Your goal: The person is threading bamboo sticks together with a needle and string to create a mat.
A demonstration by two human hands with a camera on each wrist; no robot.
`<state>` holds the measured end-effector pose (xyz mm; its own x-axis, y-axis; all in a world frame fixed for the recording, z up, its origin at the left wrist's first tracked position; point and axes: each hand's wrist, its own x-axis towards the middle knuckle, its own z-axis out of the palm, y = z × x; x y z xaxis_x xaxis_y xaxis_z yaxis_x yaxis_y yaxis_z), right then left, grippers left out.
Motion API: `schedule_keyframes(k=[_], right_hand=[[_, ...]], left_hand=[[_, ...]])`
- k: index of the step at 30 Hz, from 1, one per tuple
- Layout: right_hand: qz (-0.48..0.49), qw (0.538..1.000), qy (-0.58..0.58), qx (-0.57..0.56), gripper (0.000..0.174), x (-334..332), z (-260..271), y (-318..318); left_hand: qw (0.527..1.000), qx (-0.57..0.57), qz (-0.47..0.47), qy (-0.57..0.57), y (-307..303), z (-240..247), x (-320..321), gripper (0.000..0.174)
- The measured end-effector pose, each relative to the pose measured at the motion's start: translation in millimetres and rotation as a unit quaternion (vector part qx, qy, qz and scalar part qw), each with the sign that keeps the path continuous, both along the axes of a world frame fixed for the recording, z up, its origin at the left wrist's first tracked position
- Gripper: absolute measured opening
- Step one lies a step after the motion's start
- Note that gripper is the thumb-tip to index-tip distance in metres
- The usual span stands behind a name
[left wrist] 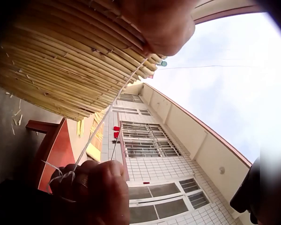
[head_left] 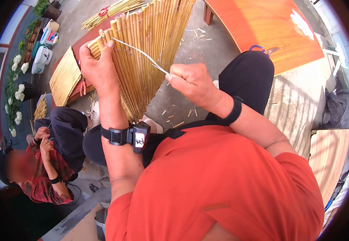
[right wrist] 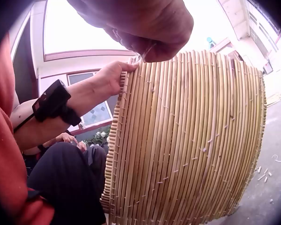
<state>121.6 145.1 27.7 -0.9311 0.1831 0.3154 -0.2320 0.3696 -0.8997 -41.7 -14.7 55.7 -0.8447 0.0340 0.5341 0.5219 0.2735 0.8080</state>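
Reed mat [head_left: 154, 40]: Slender stalks, bound side by side with rows of pale stitching, are held up before a person in a red shirt, left of centre in the head view.
Seated neighbor [head_left: 42, 184]: At far left, a second person in a patterned shirt sits with both hands close together.
Flat panel [head_left: 66, 76]: A smaller sheet of stalks lies between the neighbor and the mat, with red-handled pliers [head_left: 83, 86] just beside it.
Left hand [head_left: 100, 72]: Gripping the mat's corner, thumb on the near face and fingers around the edge; the mat spreads away to its right.
White cord [head_left: 142, 52]: Stretched nearly straight from the stalks beside the left thumb to the opposite fist.
Stitch in hand: Apparently being drawn tight at the end stalks.
Right hand [head_left: 194, 82]: Clenched around the cord, which loops about its fingers in the left wrist view; that view shows it apart from the mat.
Next pull: Likely calls for even tension, the corner stalks pinched firmly so the end row does not skew.
Orange table [head_left: 255, 24]: At far right, blue-handled scissors [head_left: 267, 51] rest near its edge.
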Motion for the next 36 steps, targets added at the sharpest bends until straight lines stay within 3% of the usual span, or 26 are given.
schedule_keyframes(k=[1, 3, 4, 9, 13, 15, 18, 25, 31, 33, 36], right_hand=[[-0.003, 0.999, 0.015, 0.030, 0.025, 11.0, -11.5, 1.0], [0.021, 0.988, -0.024, -0.149, 0.019, 16.5, -8.6, 1.8], [0.023, 0.988, -0.019, -0.154, 0.019, 12.1, -3.3, 3.9], [-0.035, 0.989, 0.070, -0.122, 0.012, -20.5, 50.9, 12.8], [-0.019, 0.996, 0.044, -0.079, 0.008, -47.5, 49.3, 8.4], [-0.023, 0.996, 0.085, 0.001, 0.012, -57.9, 48.5, 3.9], [-0.007, 0.994, 0.107, 0.022, 0.014, -70.1, 44.6, -0.2], [0.003, 0.994, 0.109, 0.027, 0.012, -79.2, 36.5, -12.1], [0.000, 0.992, 0.120, 0.024, 0.012, -80.0, 31.2, -15.7], [-0.019, 0.988, 0.150, 0.012, 0.027, -80.8, 26.4, -16.8], [-0.015, 0.990, 0.140, 0.017, 0.027, -78.9, 29.3, -15.6]], left_hand=[[0.999, 0.029, -0.003, -0.030, -8.1, 5.9, -5.3, 0.024], [0.999, 0.035, -0.013, 0.003, -12.7, -2.5, -8.4, 0.026], [1.000, 0.027, -0.015, 0.003, -9.6, -3.2, 0.0, 0.027], [1.000, 0.010, -0.006, 0.002, 1.3, 0.7, 21.9, 0.032], [1.000, 0.007, -0.005, 0.000, -5.2, -0.6, 15.2, 0.034], [0.999, 0.038, -0.014, -0.001, -5.9, -3.1, 13.2, 0.035], [0.999, 0.042, -0.009, -0.013, -5.5, -2.8, 15.3, 0.034], [0.998, 0.062, -0.007, -0.028, -5.2, -3.2, 18.4, 0.032], [1.000, 0.001, 0.029, -0.012, -6.8, -6.5, 21.4, 0.033], [0.999, 0.025, 0.023, -0.026, -6.1, -6.7, 21.5, 0.034], [0.999, 0.017, 0.024, -0.013, -7.1, -7.5, 18.4, 0.035]])
